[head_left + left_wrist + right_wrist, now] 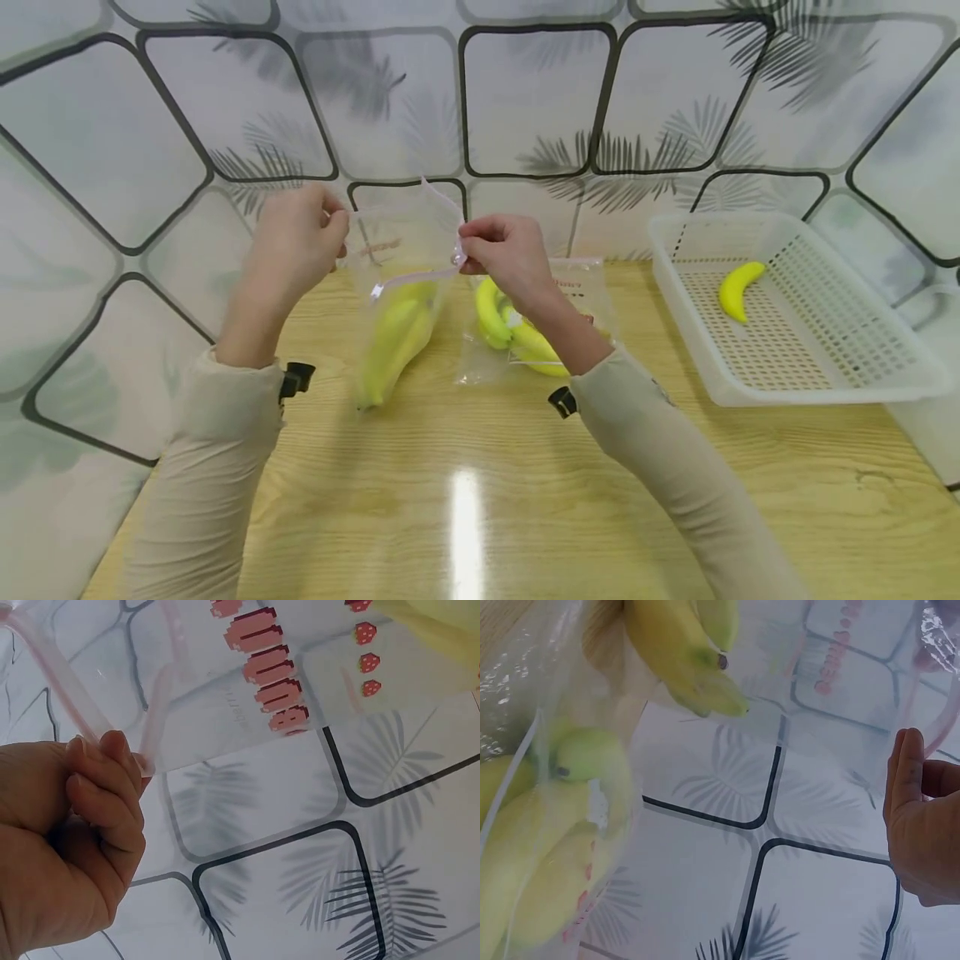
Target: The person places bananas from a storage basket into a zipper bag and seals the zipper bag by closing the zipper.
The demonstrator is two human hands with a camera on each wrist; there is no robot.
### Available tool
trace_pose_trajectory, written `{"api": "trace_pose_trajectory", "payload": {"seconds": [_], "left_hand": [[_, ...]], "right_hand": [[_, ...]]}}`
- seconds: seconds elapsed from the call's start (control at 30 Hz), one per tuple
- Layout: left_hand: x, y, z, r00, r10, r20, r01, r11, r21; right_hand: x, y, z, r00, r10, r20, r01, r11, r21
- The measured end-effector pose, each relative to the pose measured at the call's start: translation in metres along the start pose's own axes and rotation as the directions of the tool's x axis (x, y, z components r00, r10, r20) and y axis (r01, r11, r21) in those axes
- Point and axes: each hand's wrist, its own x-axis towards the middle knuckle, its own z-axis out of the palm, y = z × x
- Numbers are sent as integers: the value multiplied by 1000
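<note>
A clear zip bag (401, 237) with a pink seal hangs between both hands, its mouth spread apart. Yellow bananas (397, 333) fill its lower part, which hangs at or just above the table. My left hand (300, 233) pinches one corner of the seal; in the left wrist view the curled fingers (105, 784) meet at that pink strip. At the opposite end, my right hand (506, 250) pinches the seal between thumb and fingers. Red strawberry prints (366, 661) mark the bag. Behind the right forearm lies a second clear bag (476, 367) holding bananas (491, 312).
A white plastic basket (795, 396) stands at the right of the wooden table (375, 500), with one small banana (738, 290) inside. A patterned wall covering (536, 100) rises behind the table. Small dark cameras (297, 379) sit on the wrists.
</note>
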Motion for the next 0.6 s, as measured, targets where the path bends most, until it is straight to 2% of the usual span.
{"api": "trace_pose_trajectory", "payload": {"seconds": [0.13,0.23,0.33,0.5,0.6], "left_hand": [[-1,6,12,1000,22,-7,-23,998,-55],[1,18,23,997,72,-18,-73,995,-66],[0,31,35,996,85,-15,-86,994,-66],[-9,43,59,994,100,-50,-103,994,-45],[-17,47,73,987,124,-98,-133,987,-88]], "right_hand": [[-1,9,-14,1000,21,-23,-22,999,-35],[-3,15,-27,999,35,-40,-38,997,-61],[-7,20,-40,998,51,-42,-55,995,-87],[-19,36,-60,997,66,-49,-73,985,-156],[-29,46,-71,997,57,-58,-67,981,-185]]}}
